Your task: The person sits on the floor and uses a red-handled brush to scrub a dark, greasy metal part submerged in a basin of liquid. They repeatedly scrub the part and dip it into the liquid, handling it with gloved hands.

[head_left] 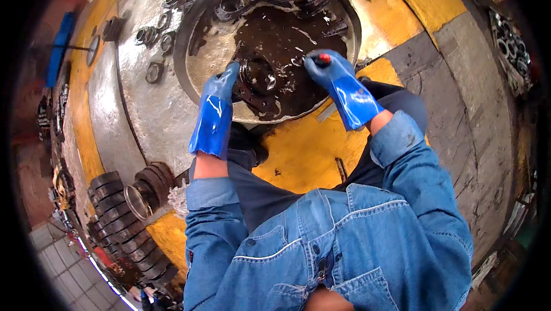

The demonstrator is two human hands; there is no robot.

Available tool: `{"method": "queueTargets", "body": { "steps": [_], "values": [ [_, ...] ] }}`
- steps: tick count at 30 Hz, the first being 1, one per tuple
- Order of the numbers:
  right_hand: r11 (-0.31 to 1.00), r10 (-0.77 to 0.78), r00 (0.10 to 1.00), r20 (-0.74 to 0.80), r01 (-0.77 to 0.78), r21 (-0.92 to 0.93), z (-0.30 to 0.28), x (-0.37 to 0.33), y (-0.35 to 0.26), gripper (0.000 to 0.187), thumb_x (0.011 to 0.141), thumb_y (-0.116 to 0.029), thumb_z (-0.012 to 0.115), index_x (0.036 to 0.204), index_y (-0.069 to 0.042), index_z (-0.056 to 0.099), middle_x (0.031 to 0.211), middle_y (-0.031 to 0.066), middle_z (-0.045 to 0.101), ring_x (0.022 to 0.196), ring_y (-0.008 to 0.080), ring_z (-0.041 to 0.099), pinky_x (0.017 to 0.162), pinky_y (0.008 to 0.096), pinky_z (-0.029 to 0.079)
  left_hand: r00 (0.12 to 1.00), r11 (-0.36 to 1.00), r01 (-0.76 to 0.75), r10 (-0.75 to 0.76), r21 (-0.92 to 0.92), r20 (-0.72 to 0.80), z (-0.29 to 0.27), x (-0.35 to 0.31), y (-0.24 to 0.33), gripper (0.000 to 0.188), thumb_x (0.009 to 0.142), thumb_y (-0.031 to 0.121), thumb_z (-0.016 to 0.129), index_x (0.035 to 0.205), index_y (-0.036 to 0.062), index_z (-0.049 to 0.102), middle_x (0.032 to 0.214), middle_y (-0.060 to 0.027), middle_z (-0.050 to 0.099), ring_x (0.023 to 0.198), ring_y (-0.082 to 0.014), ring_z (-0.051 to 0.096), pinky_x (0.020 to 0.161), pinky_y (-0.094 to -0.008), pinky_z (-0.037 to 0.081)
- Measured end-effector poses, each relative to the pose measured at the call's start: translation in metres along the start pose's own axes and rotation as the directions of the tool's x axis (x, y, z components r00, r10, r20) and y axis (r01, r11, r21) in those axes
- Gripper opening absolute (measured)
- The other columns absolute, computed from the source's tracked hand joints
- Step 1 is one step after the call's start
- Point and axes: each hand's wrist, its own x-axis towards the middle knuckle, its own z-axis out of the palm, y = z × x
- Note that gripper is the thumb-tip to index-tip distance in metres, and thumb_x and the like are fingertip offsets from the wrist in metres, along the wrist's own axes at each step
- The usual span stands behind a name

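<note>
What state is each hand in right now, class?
Left hand: closed on the dark ring-shaped part.
Right hand: closed around a red-ended object.

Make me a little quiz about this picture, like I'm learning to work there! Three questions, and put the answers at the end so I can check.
1. Pick one: what colour are the person's gloves?
A) yellow
B) blue
C) black

2. True or false: several small dark parts lie outside the round basin, to its left.

3. Short answer: which hand holds the thing with a red end?

Key:
1. B, blue.
2. True.
3. The right hand.
</note>
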Motion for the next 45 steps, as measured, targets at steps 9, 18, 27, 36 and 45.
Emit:
{"method": "queueTargets", "body": {
  "steps": [9, 18, 27, 36, 45],
  "values": [
    [0.978, -0.085, 0.996, 0.026, 0.088, -0.189, 0.001, -0.008, 0.007, 0.022, 0.093, -0.031, 0.076, 0.097, -0.009, 0.077, 0.099, 0.0166, 0.078, 0.093, 0.0331, 0.076, 0.085, 0.0415, 0.059, 0.866, 0.841, -0.495, 0.457, 0.218, 0.202, -0.028, 0.01, -0.041, 0.046, 0.099, -0.001, 0.055, 0.143, 0.0092, 0.059, 0.116, -0.0253, 0.074, 0.102, -0.0369, 0.074, 0.091, -0.0443, 0.059],
    [0.944, 0.059, 0.997, 0.042, -0.042, -0.328, -0.006, -0.009, -0.032, 0.029, 0.093, -0.04, 0.068, 0.099, -0.013, 0.077, 0.099, 0.0159, 0.076, 0.098, 0.0386, 0.072, 0.085, 0.0441, 0.057, 0.846, 0.872, -0.481, 0.434, 0.089, 0.309, -0.02, 0.018, -0.067, 0.034, 0.105, 0.026, 0.06, 0.13, 0.0041, 0.069, 0.111, -0.0153, 0.077, 0.094, -0.0252, 0.075, 0.086, -0.0387, 0.06],
    [0.909, 0.114, 0.992, 0.058, -0.081, -0.409, -0.012, -0.009, -0.024, 0.037, 0.095, -0.047, 0.062, 0.099, -0.014, 0.076, 0.107, 0.0146, 0.076, 0.106, 0.0395, 0.07, 0.092, 0.0468, 0.057, 0.969, 0.962, 0.072, -0.005, -0.264, 0.246, 0.011, -0.048, 0.01, 0.045, 0.102, 0.034, 0.068, 0.129, -0.0015, 0.07, 0.113, -0.0124, 0.077, 0.097, -0.0248, 0.074, 0.088, -0.0362, 0.059],
    [0.89, 0.157, 0.983, 0.091, -0.101, -0.445, -0.014, -0.006, -0.029, 0.035, 0.094, -0.045, 0.065, 0.101, -0.013, 0.078, 0.104, 0.0139, 0.077, 0.102, 0.0362, 0.072, 0.088, 0.0434, 0.057, 0.99, 0.952, 0.065, -0.023, -0.301, 0.141, 0.018, -0.061, 0.019, 0.051, 0.098, 0.039, 0.072, 0.127, -0.0021, 0.07, 0.112, -0.0138, 0.077, 0.091, -0.025, 0.076, 0.081, -0.0377, 0.064],
    [0.871, 0.231, 0.962, 0.146, -0.137, -0.471, -0.015, -0.003, -0.031, 0.044, 0.094, -0.053, 0.058, 0.107, -0.016, 0.077, 0.115, 0.0137, 0.076, 0.111, 0.0364, 0.07, 0.099, 0.0453, 0.056, 0.981, 0.938, 0.166, -0.127, -0.305, 0.144, 0.015, -0.047, 0.015, 0.05, 0.099, 0.039, 0.072, 0.125, -0.0026, 0.07, 0.111, -0.0146, 0.077, 0.092, -0.0258, 0.076, 0.083, -0.0396, 0.064]
  ]
}}
